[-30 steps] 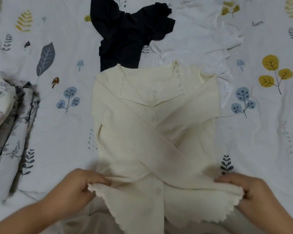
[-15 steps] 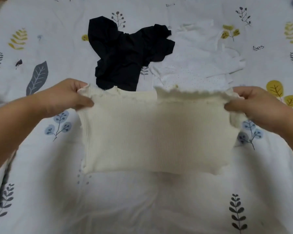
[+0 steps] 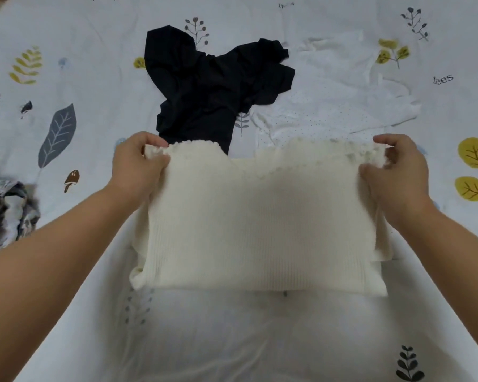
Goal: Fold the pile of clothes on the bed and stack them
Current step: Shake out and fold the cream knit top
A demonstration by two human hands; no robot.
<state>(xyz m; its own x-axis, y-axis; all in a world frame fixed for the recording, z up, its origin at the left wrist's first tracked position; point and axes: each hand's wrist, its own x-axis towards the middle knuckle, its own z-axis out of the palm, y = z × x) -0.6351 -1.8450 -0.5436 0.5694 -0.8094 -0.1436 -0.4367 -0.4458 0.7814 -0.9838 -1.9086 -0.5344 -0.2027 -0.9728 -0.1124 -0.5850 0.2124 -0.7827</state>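
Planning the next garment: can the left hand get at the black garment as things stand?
Probably not yet: the left hand grips the cream sweater's corner. Once it lets go, the black garment lies uncovered just beyond.

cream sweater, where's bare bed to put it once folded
Bare sheet lies nearest the person, below the cream sweater, and far left past the left hand. Crowded beyond: black garment, white garment. Patterned pile fills the left edge.

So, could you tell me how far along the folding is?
Done: possibly the patterned cloth at the left edge, too blurred to tell. In hand: the cream top, doubled over, both hands (left, right) pinching its scalloped hem. Left: the black garment and white garment, both crumpled.
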